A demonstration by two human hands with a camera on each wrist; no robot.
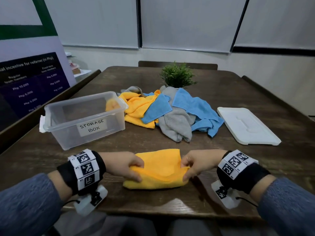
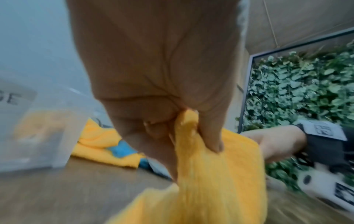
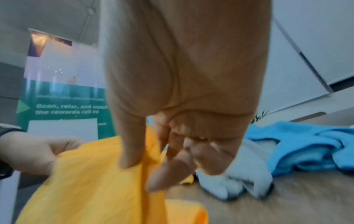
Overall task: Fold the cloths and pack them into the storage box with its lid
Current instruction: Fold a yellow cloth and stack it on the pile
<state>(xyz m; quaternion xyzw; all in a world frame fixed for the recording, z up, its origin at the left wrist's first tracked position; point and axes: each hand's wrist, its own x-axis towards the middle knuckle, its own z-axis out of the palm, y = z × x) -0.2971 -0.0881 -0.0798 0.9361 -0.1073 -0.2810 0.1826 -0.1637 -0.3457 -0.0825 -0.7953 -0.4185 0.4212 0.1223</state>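
We sit at a dark wooden desk (image 1: 221, 92), which carries everything here. On its left stands the clear storage box (image 1: 85, 116), open-topped, with a paper label reading "STORAGE BOX" on its near wall; a bit of yellow cloth shows through its far right corner, though we cannot tell whether that lies inside or behind it. On the right, well apart from the box, the white lid (image 1: 247, 125) lies flat on the desk. Between box and lid sprawls a loose pile of cloths (image 1: 170, 111): yellow ones nearest the box, blue ones draped across the middle and right, grey ones underneath and toward us. Just behind the pile stands a small green potted plant (image 1: 177, 75).

Close to the near edge lies the yellow cloth (image 1: 160, 169) we are working on, partly doubled over, its lower layer resting on the desk. Our left hand (image 1: 126, 165) pinches its left edge between thumb and curled fingers, the fabric bunching in the grip, as the left wrist view shows. Our right hand (image 1: 197, 163) pinches the right edge, thumb on one side and fingers on the other, lifting that edge slightly off the desk. Both hands are clamped on the same cloth, at its opposite ends.
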